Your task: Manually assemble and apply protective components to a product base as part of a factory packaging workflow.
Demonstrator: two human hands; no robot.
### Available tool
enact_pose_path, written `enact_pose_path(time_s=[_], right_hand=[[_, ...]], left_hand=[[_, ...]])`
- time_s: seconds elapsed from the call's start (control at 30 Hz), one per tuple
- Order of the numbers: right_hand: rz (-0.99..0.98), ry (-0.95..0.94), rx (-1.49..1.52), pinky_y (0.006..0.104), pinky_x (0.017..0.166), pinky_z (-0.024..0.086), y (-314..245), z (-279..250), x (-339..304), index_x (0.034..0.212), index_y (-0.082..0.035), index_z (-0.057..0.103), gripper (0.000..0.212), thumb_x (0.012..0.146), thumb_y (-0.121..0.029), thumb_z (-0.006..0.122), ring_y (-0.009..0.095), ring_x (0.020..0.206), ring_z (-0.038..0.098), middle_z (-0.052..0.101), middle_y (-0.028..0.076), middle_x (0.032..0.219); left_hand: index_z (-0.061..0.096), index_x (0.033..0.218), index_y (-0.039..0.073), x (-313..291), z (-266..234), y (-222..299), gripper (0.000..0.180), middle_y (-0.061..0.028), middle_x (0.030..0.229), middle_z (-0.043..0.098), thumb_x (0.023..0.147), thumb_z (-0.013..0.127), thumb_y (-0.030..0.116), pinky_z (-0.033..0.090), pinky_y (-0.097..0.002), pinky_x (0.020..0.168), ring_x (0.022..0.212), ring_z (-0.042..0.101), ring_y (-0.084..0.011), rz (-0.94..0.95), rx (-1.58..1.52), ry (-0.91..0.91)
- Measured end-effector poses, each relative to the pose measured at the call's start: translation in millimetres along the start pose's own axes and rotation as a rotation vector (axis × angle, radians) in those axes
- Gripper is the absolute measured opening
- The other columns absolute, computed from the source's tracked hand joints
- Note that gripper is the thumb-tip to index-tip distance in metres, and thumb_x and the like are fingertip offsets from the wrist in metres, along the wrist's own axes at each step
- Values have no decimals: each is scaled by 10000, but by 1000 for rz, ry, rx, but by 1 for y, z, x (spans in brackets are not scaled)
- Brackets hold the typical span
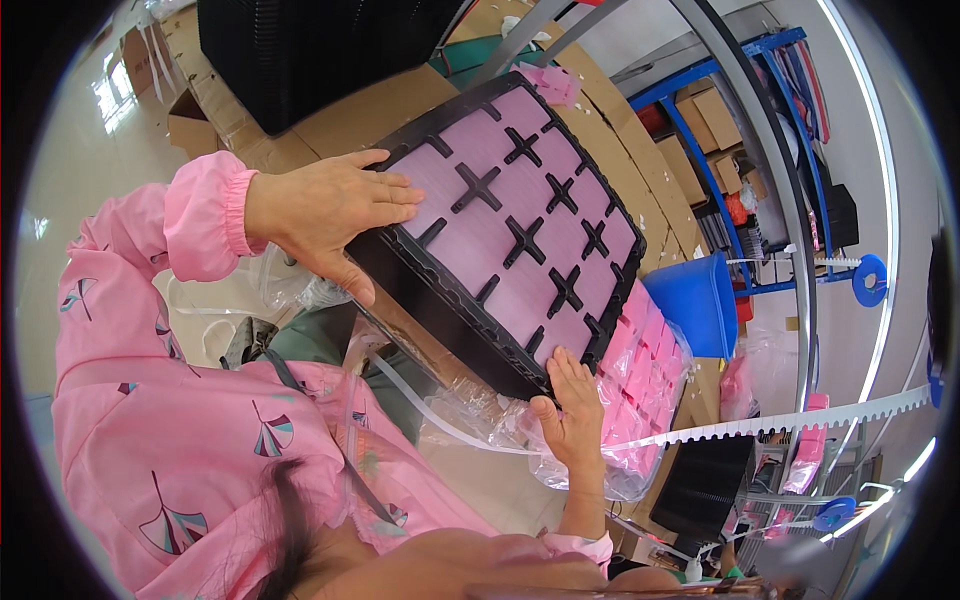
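A black plastic tray (450, 295) stands tilted in front of me. Pink sheet-like material (497, 185) shows in its top between rows of black cross-shaped ribs. My left hand (330, 210) lies on the tray's left corner, its fingers stretched over the rim and the thumb spread down along the side wall. At the near right corner rests my right hand (575, 410), fingers extended on the rim and thumb apart against the side. Both palms are mostly turned away, and what supports the tray from below is hidden.
A large black ribbed box (315, 55) stands at the far left on cardboard (375, 110). To the right are bagged pink pieces (645, 385) and a blue bin (695, 300). A white toothed strip (790, 420) crosses the right side. Blue shelving (745, 150) holds cartons.
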State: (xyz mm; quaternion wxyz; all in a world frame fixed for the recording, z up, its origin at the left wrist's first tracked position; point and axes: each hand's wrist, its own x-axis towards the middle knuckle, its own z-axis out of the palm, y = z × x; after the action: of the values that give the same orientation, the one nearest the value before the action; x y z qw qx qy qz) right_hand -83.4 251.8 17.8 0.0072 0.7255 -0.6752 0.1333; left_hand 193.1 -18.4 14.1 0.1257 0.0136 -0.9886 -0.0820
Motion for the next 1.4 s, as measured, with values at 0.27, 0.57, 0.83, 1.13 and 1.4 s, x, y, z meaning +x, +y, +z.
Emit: enact_pose_path(time_s=[0.27, 0.57, 0.83, 1.13, 1.4], right_hand=[[81, -54, 54, 370, 922, 390, 11, -4, 30, 1059, 31, 579, 417, 854, -328, 525, 339, 1091, 505, 547, 197, 1145], [352, 129, -221, 464, 990, 281, 148, 43, 140, 1136, 31, 513, 540, 915, -422, 318, 331, 1172, 414, 471, 200, 1232], [556, -59, -202, 490, 908, 337, 156, 28, 170, 1044, 9, 551, 572, 903, -482, 294, 356, 1081, 476, 523, 207, 1155], [467, -58, -151, 471, 981, 291, 167, 27, 160, 1197, 9, 481, 636, 899, -513, 277, 320, 1191, 405, 446, 185, 1271], [444, -146, -236, 464, 915, 342, 141, 8, 162, 1062, 7, 539, 600, 896, -509, 283, 349, 1109, 459, 487, 200, 1208]], left_hand=[[449, 1168, -95, 25, -9, -11, 914, -231, 1256, 434, 655, 577, 651, 217, -503, 1019, 1193, 401, -337, 40, -62, -88], [498, 1172, -26, 133, 21, -99, 718, -214, 1231, 467, 852, 322, 593, 240, -454, 1022, 1189, 405, -310, -213, 88, -129], [615, 795, -41, 164, 33, -127, 777, -213, 784, 592, 803, 320, 678, 425, -405, 746, 810, 562, -369, -261, -295, 60], [459, 1145, -118, 193, 46, -143, 908, -219, 1195, 469, 772, 335, 700, 286, -370, 996, 1155, 418, -316, -261, 55, -41], [437, 1168, -103, 179, 24, -130, 868, -247, 1251, 413, 776, 375, 668, 183, -449, 1039, 1203, 359, -344, -283, 70, -204]])
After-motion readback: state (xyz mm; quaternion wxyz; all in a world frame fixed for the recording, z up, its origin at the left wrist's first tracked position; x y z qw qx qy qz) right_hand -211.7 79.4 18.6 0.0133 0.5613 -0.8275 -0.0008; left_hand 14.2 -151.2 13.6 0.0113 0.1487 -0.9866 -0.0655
